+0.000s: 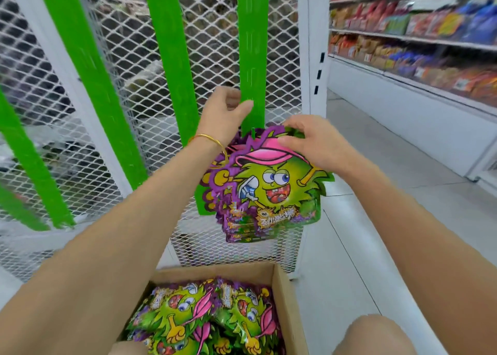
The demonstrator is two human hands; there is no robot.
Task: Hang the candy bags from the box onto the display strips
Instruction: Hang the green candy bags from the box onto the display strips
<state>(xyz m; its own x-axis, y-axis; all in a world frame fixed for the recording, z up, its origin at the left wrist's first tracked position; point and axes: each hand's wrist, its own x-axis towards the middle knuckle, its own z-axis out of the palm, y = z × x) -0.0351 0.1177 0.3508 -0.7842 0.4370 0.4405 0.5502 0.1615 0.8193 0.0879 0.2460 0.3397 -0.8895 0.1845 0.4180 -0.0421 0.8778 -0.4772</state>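
A green and purple candy bag (271, 190) with a cartoon face hangs at the lower end of the rightmost green display strip (252, 45), with several more bags stacked behind it. My right hand (312, 142) pinches the top edge of the front bag. My left hand (226, 112), with a gold bangle on the wrist, grips the strip just above the bags. A cardboard box (285, 295) at the bottom holds several more of the same bags (204, 319).
More green strips (166, 58) hang on the white wire-mesh rack (209, 31). A white upright post (317, 58) borders the rack on the right. Stocked shelves (419, 26) line the far right beside a pale tiled aisle floor (390, 220). My knee (373, 338) shows at bottom right.
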